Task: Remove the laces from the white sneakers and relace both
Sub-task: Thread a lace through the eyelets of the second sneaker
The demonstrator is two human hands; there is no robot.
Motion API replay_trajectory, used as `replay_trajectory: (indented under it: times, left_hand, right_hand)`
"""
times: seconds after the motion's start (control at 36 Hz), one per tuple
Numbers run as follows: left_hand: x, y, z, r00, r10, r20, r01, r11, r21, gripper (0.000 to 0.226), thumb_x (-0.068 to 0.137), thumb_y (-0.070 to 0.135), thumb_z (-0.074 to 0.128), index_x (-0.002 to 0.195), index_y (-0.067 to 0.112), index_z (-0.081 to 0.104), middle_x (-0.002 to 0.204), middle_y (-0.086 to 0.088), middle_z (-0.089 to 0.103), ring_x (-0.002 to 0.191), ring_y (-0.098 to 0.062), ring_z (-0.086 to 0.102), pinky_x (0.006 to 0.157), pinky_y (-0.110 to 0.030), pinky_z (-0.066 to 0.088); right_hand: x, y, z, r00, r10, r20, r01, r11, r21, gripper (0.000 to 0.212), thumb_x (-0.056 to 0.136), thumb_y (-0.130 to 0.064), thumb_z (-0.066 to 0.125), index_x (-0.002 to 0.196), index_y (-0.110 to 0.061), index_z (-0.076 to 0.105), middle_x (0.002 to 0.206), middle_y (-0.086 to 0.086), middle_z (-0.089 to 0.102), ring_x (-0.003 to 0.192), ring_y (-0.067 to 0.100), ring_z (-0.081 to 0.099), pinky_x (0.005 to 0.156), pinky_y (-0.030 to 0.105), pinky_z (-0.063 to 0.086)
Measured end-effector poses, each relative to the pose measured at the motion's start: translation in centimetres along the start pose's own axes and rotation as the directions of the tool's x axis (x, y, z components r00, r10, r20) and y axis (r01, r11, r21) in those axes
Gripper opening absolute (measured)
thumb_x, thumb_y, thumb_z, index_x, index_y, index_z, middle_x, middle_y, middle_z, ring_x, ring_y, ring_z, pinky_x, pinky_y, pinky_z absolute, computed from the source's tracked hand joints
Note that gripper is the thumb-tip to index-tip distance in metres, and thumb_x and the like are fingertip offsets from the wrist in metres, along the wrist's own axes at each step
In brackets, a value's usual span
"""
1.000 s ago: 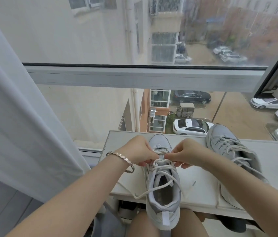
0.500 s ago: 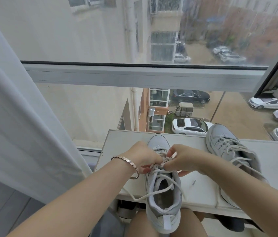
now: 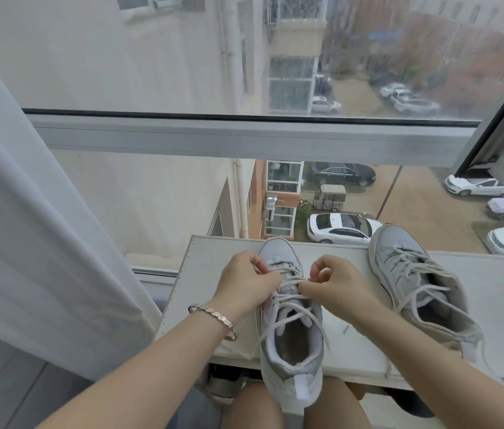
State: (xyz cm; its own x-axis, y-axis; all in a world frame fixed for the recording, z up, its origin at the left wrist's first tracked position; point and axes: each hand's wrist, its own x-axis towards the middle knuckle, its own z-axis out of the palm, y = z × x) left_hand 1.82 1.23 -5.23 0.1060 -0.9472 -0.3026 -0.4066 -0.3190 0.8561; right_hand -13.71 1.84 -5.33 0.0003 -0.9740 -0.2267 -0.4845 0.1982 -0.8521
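Two white sneakers on one table [image 3: 201, 274]; nearer sneaker [image 3: 291, 360] in the middle, heel overhanging the near edge, toe toward the glass; two hands at its lace [image 3: 294, 297]: left hand [image 3: 246, 280], wearing one bracelet [image 3: 213, 317], pinching a strand with curled fingers, right hand [image 3: 334, 280] pinching the crossing likewise; second sneaker [image 3: 414, 283] farther right, apart, laced; one curtain [image 3: 28, 212] at left; beyond, one window bar [image 3: 244, 134].

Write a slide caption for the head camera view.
Left hand and right hand pinch the white lace of the near white sneaker on a pale ledge; second white sneaker, laced, stands alongside.
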Motion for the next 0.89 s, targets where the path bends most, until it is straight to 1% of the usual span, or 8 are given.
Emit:
replay_trajectory:
  times: [0.08,0.19,0.31,0.42,0.47,0.56,0.75,0.89]
  left_hand:
    - [-0.2,0.1,0.4,0.994,0.104,-0.025,-0.102,0.992,0.075,0.013,0.075,0.012,0.063,0.07,0.02,0.054,0.064,0.003,0.054,0.058,-0.011,0.05,0.054,-0.022,0.04]
    - [-1.5,0.1,-0.4,0.974,0.217,0.064,-0.221,0.973,0.07,0.015,0.077,0.02,0.069,0.067,0.025,0.059,0.069,0.005,0.058,0.063,-0.009,0.054,0.058,-0.017,0.041]
    - [-3.2,-0.2,-1.5,0.937,0.333,0.107,-0.349,0.896,0.273,0.019,0.074,0.033,0.073,0.061,0.036,0.059,0.085,0.011,0.051,0.079,0.001,0.051,0.065,0.002,0.032]
    - [-4.0,0.2,-1.7,0.907,0.397,0.143,-0.419,0.804,0.423,0.01,0.08,0.031,0.069,0.073,0.034,0.062,0.089,0.01,0.052,0.082,-0.002,0.054,0.066,-0.007,0.035]
    - [-4.2,0.5,-1.6,0.888,0.433,0.153,-0.446,0.733,0.514,0.003,0.083,0.03,0.065,0.083,0.027,0.066,0.092,0.007,0.054,0.084,-0.009,0.056,0.072,-0.017,0.04]
    - [-4.5,0.6,-1.3,0.862,0.487,0.142,-0.468,0.656,0.592,0.011,0.088,0.028,0.059,0.09,0.02,0.067,0.096,0.004,0.056,0.089,-0.014,0.056,0.077,-0.023,0.043]
    - [-5.2,-0.7,-0.4,0.791,0.611,-0.014,-0.505,0.666,0.549,0.012,0.09,0.018,0.054,0.085,0.012,0.063,0.087,0.001,0.057,0.076,-0.015,0.055,0.062,-0.015,0.034]
    - [-5.4,-2.2,0.5,0.836,0.514,-0.193,-0.408,0.816,0.409,0.013,0.087,0.014,0.058,0.075,0.015,0.053,0.082,0.004,0.058,0.071,-0.012,0.055,0.065,-0.025,0.046]
  right_hand:
    - [-0.4,-0.3,-0.4,0.999,-0.01,0.042,0.009,1.0,0.018,0.021,0.071,-0.018,0.073,0.061,-0.016,0.055,0.048,-0.007,0.055,0.047,0.007,0.048,0.049,0.018,0.038]
    - [-1.6,-0.7,-2.2,0.99,-0.073,0.125,0.076,0.997,-0.025,0.019,0.074,-0.03,0.076,0.067,-0.018,0.062,0.063,-0.004,0.069,0.058,0.004,0.064,0.06,0.019,0.05]
    - [-2.6,-1.4,-2.6,0.961,-0.188,0.204,0.244,0.922,-0.3,0.013,0.076,-0.032,0.074,0.071,-0.033,0.062,0.077,-0.012,0.067,0.072,-0.003,0.063,0.062,0.014,0.049]
    - [-2.6,-2.3,-2.1,0.942,-0.268,0.201,0.333,0.824,-0.459,0.013,0.078,-0.031,0.071,0.074,-0.032,0.058,0.077,-0.015,0.059,0.072,0.0,0.06,0.059,0.009,0.043]
    - [-2.4,-2.3,-1.6,0.944,-0.276,0.178,0.329,0.794,-0.511,0.008,0.078,-0.029,0.068,0.078,-0.027,0.06,0.072,-0.015,0.056,0.071,0.004,0.055,0.06,0.012,0.042]
    - [-2.5,-2.1,-1.0,0.947,-0.298,0.117,0.313,0.78,-0.542,0.005,0.079,-0.026,0.064,0.082,-0.023,0.061,0.072,-0.012,0.054,0.073,0.008,0.054,0.065,0.018,0.044]
    - [-3.9,-0.2,0.2,0.908,-0.402,-0.118,0.328,0.858,-0.395,0.004,0.079,-0.021,0.067,0.077,-0.019,0.069,0.074,-0.008,0.062,0.069,0.006,0.058,0.065,0.026,0.05]
    - [-4.5,1.1,1.3,0.896,-0.365,-0.253,0.336,0.93,-0.15,0.013,0.076,-0.01,0.071,0.07,-0.02,0.064,0.072,-0.014,0.062,0.073,-0.001,0.061,0.059,0.017,0.05]
